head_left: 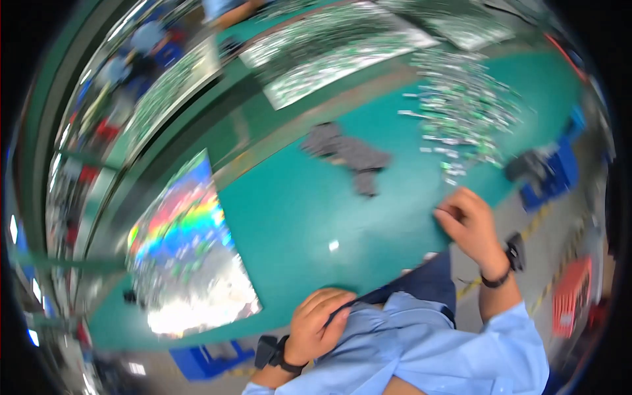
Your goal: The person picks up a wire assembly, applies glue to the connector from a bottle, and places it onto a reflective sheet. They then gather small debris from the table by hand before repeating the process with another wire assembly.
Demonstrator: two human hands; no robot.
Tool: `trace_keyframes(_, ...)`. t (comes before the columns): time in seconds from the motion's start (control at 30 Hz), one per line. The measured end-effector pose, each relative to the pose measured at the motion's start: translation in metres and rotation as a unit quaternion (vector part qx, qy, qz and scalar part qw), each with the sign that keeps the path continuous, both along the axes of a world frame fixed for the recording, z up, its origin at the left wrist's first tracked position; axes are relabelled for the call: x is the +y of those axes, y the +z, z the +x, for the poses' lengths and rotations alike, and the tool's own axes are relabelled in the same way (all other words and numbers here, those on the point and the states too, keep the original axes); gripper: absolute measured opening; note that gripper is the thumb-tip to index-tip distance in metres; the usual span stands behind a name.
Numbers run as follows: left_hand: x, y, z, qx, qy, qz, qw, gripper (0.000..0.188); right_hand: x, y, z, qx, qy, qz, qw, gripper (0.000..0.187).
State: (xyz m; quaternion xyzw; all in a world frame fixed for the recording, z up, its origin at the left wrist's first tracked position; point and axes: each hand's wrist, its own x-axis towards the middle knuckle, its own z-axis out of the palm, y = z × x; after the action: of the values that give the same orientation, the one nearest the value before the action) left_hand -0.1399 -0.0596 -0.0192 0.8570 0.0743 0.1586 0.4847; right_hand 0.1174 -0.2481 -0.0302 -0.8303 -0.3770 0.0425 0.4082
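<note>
My left hand [319,326] is clenched at my shirt, pinching a thin dark cord [355,304]; my right hand [469,222], fingers curled, rests empty at the green counter [296,210] edge. Beyond, grey cloths [349,157] and scattered small parts [461,105] lie untouched, so sorting looks barely begun

The left hand [316,327] rests curled against the light blue shirt [421,349] at the green table [296,210] edge; the right hand [469,224] touches the table's rim, fingers bent; grey cloth [349,157] lies further off; small pieces [461,108] lie scattered beyond; a shiny sheet [191,257] lies left.
</note>
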Motion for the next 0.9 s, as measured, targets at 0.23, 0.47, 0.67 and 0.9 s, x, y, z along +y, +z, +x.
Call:
trace_keyframes(0.23, 0.014, -0.033, -0.042, -0.043, 0.155, 0.141, 0.977, 0.024, 0.021, -0.008, -0.026, 0.056, 0.040, 0.014, 0.998, 0.013)
trace_keyframes(0.47, 0.032, -0.030, -0.076, 0.066, 0.345, 0.283, 0.892, 0.031, 0.044, -0.010, -0.020, -0.013, 0.102, -0.005, 0.995, 0.015)
trace_keyframes(0.67, 0.045, -0.037, -0.088, 0.121, 0.356, 0.305, 0.875, 0.044, 0.040, -0.013, -0.017, -0.005, 0.110, 0.000, 0.994, 0.018)
trace_keyframes(0.9, 0.052, -0.036, -0.091, 0.130, 0.298, 0.389, 0.862, 0.035, 0.040, -0.012, -0.014, -0.019, 0.128, 0.016, 0.991, 0.018)
